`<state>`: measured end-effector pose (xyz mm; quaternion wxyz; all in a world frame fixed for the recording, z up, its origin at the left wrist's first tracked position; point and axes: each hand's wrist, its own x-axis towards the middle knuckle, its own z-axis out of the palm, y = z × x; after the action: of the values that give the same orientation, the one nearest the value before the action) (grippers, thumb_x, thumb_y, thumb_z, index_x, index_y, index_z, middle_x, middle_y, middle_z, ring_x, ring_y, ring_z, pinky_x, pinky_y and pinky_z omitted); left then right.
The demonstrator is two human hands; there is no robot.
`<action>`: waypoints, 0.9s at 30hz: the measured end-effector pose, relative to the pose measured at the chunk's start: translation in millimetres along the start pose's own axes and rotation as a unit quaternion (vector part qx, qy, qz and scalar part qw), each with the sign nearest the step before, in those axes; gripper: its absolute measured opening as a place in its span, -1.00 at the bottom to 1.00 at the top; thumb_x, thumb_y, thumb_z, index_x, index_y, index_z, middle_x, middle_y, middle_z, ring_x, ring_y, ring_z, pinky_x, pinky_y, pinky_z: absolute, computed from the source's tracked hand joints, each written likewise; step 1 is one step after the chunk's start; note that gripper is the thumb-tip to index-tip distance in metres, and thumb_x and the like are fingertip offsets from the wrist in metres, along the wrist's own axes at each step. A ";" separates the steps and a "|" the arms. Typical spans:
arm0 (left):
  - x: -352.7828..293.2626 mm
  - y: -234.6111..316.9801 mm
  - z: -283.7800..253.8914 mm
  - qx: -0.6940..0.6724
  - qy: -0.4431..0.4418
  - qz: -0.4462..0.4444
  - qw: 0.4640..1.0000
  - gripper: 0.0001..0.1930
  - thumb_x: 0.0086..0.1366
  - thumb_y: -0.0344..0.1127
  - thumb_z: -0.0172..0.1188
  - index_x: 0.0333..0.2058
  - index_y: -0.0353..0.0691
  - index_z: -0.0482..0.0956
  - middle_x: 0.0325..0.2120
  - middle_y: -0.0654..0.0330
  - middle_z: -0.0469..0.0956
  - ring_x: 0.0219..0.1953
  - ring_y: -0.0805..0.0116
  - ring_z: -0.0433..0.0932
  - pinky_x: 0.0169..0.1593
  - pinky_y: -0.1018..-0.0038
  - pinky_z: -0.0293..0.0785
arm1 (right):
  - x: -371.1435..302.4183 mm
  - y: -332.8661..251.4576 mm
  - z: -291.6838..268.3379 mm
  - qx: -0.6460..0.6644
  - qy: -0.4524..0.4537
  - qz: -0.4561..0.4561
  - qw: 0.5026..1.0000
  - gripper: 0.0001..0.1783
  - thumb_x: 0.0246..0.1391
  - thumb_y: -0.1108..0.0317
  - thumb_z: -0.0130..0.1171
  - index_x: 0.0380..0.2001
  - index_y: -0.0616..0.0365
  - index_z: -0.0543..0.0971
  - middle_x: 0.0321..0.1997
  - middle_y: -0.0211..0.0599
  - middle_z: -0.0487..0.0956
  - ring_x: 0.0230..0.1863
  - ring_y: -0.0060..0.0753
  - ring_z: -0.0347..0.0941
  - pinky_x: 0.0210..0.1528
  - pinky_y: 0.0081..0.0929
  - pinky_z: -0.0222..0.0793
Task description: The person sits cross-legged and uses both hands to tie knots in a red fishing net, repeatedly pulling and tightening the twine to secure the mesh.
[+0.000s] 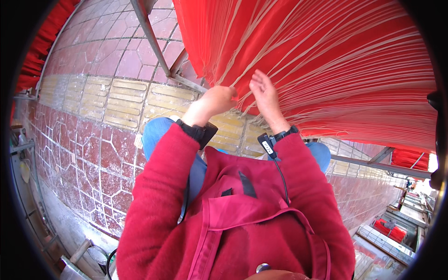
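Note:
A broad red sheet (275, 51) carries many thin pale strands (317, 81) that fan out from its near left corner. My left hand (217, 100) is at that corner, closed with the fingers curled inward; what it pinches, if anything, is hidden. To its right, my right hand (266, 95) is raised in front of the red sheet, its fingers loosely bent and a little apart, with nothing visible in them. Between and just below the hands, loose strand ends (242, 112) hang in a tangle. Both wrists wear black straps with small devices.
Metal frame bars (151, 39) stand at the upper left, and another rail (373, 163) runs along the right. Below lies tiled paving (93, 163) with a yellow ribbed strip (123, 105). More red cloth (35, 58) hangs at the far left. A cable (282, 179) trails from my right wrist.

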<state>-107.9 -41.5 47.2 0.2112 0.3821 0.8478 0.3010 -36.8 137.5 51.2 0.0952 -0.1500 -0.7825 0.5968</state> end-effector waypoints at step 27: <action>15.1 89.4 -69.4 -0.233 0.310 0.053 0.920 -0.69 0.30 -0.20 0.24 -0.08 -0.28 0.58 -0.23 0.08 0.65 -0.14 0.32 0.62 -0.08 0.42 0.51 | 26.6 -132.3 -24.1 0.141 0.179 -0.141 0.963 -0.82 0.27 0.28 0.14 -0.28 0.18 0.56 -0.40 -0.43 0.58 -0.40 -0.67 0.46 -0.35 -0.69 0.41</action>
<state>-111.6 -6.9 156.0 0.0050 0.2542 0.7555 0.6039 -69.8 136.5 184.2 0.3368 -0.1277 -0.6738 0.6451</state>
